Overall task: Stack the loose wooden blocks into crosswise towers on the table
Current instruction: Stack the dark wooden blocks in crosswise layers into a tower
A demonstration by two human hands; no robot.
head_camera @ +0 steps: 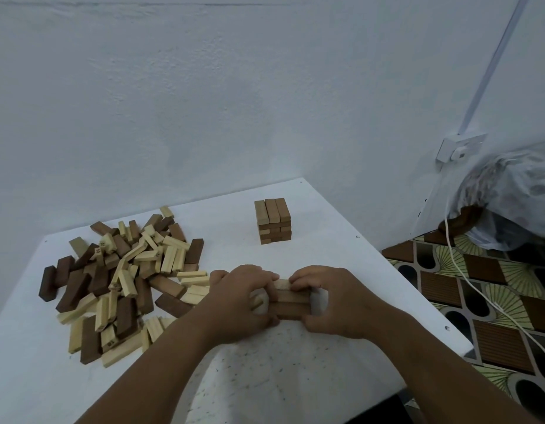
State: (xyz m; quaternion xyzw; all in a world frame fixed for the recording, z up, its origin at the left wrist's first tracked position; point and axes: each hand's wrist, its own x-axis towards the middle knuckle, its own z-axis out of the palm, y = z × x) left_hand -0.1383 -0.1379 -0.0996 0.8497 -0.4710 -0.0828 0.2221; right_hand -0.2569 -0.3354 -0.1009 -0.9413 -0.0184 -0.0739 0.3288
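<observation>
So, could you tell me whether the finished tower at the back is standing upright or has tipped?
Upright: the finished tower stands square on the table, its layers aligned, three blocks level on top.

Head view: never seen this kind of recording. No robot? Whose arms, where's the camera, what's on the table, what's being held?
There is no robot. A person wears one wide-angle camera on the head, looking forward and down, so the two bare arms coming in from the bottom edge are their own. The left hand and right hand both close around a low stack of blocks near the middle of the white table, as if squaring it up. To the left lies a pile of loose blocks, light and dark wood. Farther back stands a finished tower with crosswise layers. A wall socket is at right.
</observation>
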